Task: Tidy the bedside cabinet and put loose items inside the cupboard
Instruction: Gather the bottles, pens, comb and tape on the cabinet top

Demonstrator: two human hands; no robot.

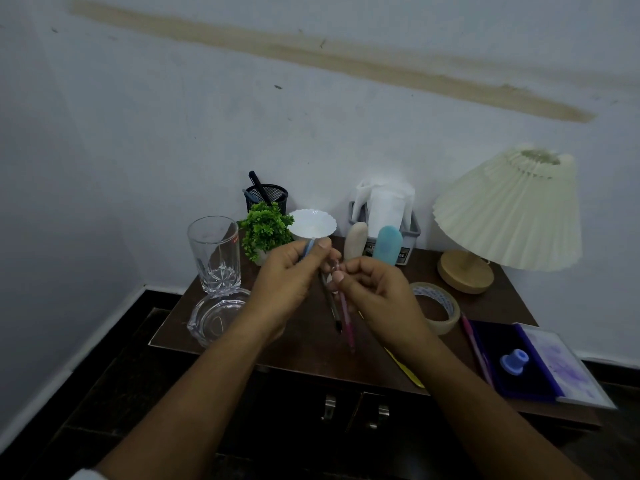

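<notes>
A person's two hands hover over a cluttered bedside cabinet (pixel 311 355), gathering loose pens. The left hand (pixel 284 282) has its grip curled round a blue pen (pixel 309 249). The right hand (pixel 377 292) pinches the upper end of a pink pen (pixel 347 323) between its fingertips. A dark pen (pixel 331 306) hangs just beside it, and which hand holds it cannot be told.

The pink and dark pens hang almost upright above the cabinet top, their long axes running from the fingers down toward the cabinet's front edge. Which end carries the nib is too blurred to say. The blue pen points up and away, toward the wall.

The likeliest mishap is a slip. The pink pen is held at one end only and could drop, then roll off the front edge. The glass tumbler (pixel 214 258) and glass ashtray (pixel 214 317) stand near the left forearm, where a careless swing could topple them. The cupboard doors (pixel 346 410) below look shut, and both hands are busy.
</notes>
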